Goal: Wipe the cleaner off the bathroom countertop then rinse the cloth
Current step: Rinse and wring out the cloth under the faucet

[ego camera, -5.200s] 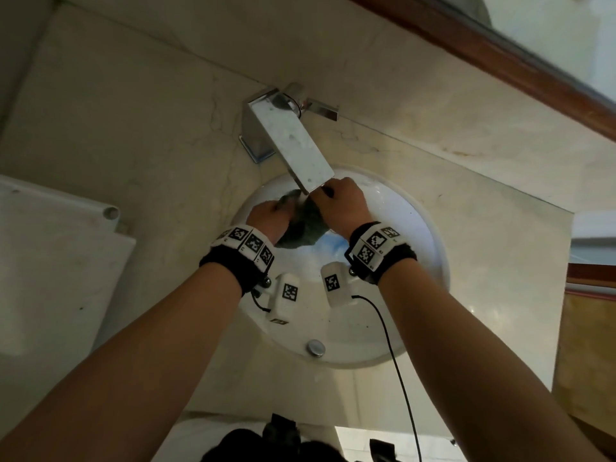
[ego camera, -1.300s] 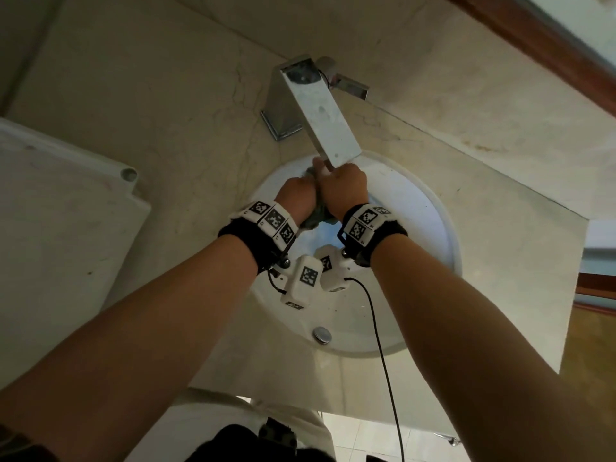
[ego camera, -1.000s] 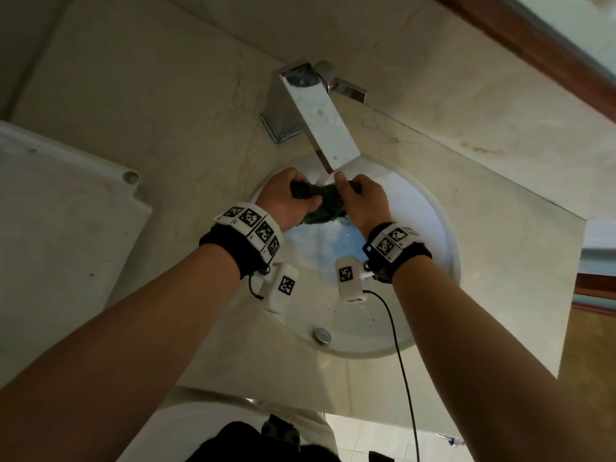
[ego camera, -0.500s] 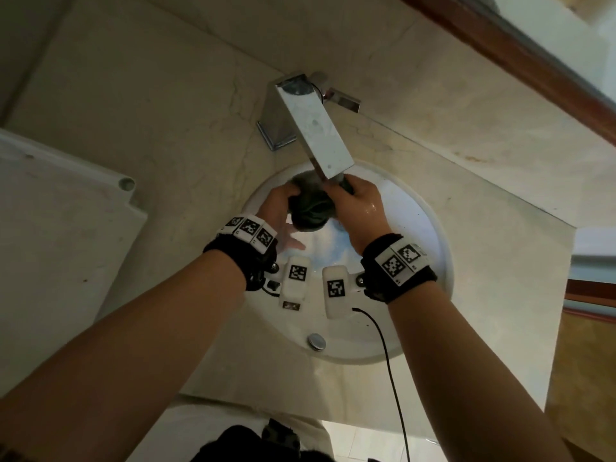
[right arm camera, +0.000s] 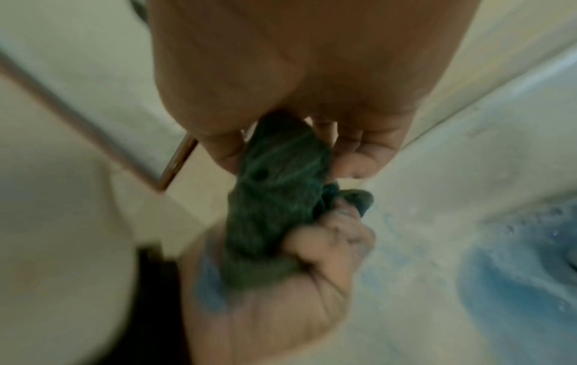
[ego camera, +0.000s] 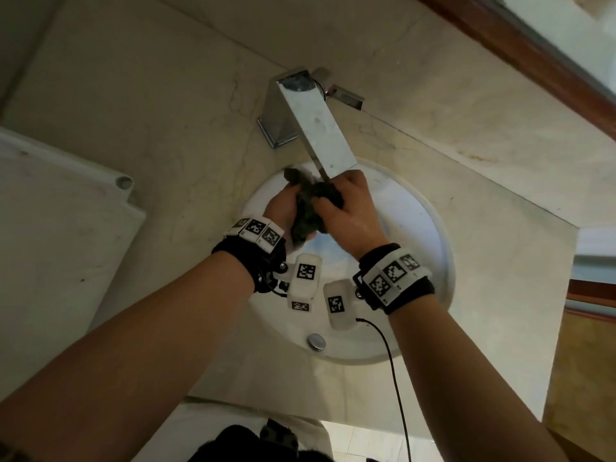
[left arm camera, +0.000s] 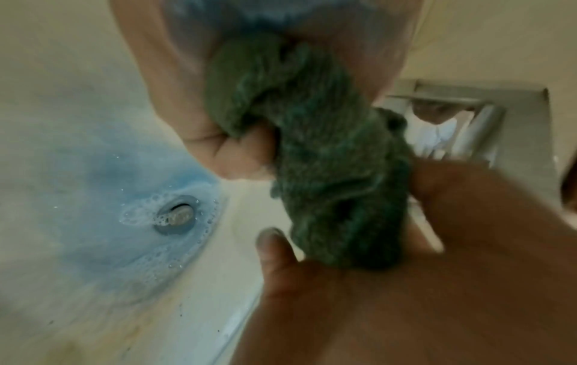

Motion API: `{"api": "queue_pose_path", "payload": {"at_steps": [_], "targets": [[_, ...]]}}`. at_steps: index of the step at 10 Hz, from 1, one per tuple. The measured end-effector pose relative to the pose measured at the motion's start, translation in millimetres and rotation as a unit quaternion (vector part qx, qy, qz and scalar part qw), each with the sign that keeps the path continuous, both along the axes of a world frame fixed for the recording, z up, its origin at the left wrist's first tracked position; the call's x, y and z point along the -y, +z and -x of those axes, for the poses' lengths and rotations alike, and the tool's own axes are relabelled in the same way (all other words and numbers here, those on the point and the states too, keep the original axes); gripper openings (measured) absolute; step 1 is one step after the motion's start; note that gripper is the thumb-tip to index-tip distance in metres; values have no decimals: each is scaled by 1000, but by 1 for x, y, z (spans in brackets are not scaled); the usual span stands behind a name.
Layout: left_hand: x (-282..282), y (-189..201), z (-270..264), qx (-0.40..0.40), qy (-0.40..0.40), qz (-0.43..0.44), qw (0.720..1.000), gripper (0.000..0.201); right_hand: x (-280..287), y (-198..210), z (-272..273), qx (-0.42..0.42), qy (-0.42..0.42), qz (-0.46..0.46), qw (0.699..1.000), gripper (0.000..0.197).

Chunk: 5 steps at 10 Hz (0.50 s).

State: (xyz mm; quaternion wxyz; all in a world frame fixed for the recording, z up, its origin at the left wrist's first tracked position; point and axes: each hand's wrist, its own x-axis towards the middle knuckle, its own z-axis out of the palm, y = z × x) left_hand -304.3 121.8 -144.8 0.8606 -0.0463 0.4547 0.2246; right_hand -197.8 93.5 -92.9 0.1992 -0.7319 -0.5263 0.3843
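A dark green cloth [ego camera: 308,211] is twisted into a rope over the round white sink [ego camera: 420,268], just under the tip of the chrome faucet spout [ego camera: 320,135]. My left hand [ego camera: 283,208] grips its lower end. My right hand [ego camera: 346,208] grips the upper end, fingers curled round it. The left wrist view shows the wrung cloth [left arm camera: 328,160] running from my left hand [left arm camera: 218,138] to my right hand [left arm camera: 437,247]. In the right wrist view my right hand [right arm camera: 296,98] pinches the cloth [right arm camera: 274,192] above my left hand [right arm camera: 296,259], which is stained blue.
Blue foamy water pools round the drain [left arm camera: 176,217]. The beige marble countertop [ego camera: 166,111] surrounds the sink. A white lid-like slab [ego camera: 50,245] lies to the left, and a wood-framed mirror [ego camera: 533,55] runs along the back right. A chrome cap [ego camera: 316,341] sits near the sink's front rim.
Half a second ago the cloth was a ball cupped under the spout. Now my hands have turned against each other and the cloth is stretched into a twisted roll.
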Motion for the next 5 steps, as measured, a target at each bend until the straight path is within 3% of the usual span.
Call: {"api": "queue_pose_path", "payload": {"at_steps": [1,3,4,5], "targets": [[-3,1,-9,-49,16,-39,998,40,6,-13,7,51,42,-30,997,44],[-6,19,-8,-105,-18,-58,993,52,-12,-31,19,102,93,-17,990,55],[-9,3,-10,-145,-90,-108,979,48,-26,-36,16,21,-48,43,998,34],[-12,0,-14,-205,-160,-176,949,45,-36,-31,9,46,-41,94,994,30]]}}
